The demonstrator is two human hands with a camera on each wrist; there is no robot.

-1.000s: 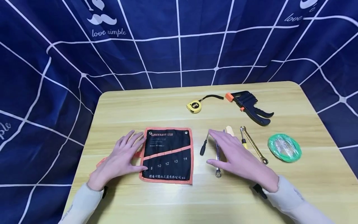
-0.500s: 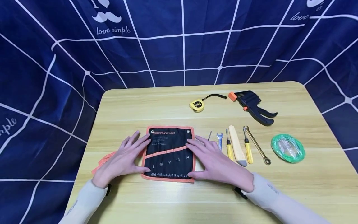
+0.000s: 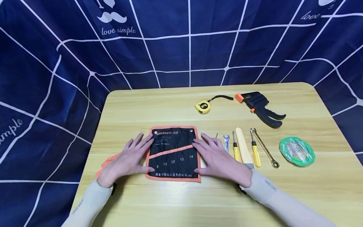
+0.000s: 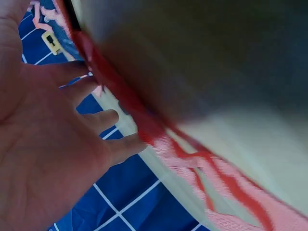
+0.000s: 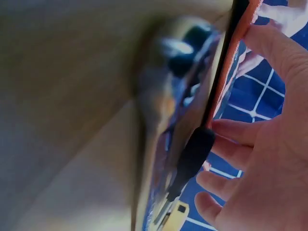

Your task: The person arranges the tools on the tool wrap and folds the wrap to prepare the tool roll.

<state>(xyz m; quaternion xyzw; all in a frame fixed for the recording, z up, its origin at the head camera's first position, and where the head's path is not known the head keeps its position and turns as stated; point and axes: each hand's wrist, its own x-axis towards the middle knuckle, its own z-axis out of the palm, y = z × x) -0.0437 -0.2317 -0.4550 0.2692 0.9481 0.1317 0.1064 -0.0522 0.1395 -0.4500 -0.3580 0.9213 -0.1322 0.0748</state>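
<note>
A black tool pouch (image 3: 173, 162) with orange-red edging and numbered pockets lies flat on the table in the head view. My left hand (image 3: 127, 162) rests at its left edge, fingers spread and thumb on the lower left corner. On the other side my right hand (image 3: 219, 159) touches the right edge with straight fingers. In the left wrist view the fingertips meet the red edging (image 4: 120, 94). A black-handled screwdriver (image 5: 192, 154) lies beside the pouch in the right wrist view, with a blurred shiny wrench (image 5: 156, 96) nearer the camera. My right hand mostly hides both tools in the head view.
Right of the pouch lie two yellow-handled screwdrivers (image 3: 256, 154), a cream-handled tool (image 3: 244, 145) and a ratchet wrench (image 3: 266, 149). Further right is a green wire coil (image 3: 309, 151). A tape measure (image 3: 202, 107) and black clamp (image 3: 261, 108) lie behind. Orange strap (image 3: 109, 162) sits under my left forearm.
My right hand has moved left from above the tools to the pouch's right edge, uncovering several tools. My left hand stays at the left edge. The head view has shifted slightly.
</note>
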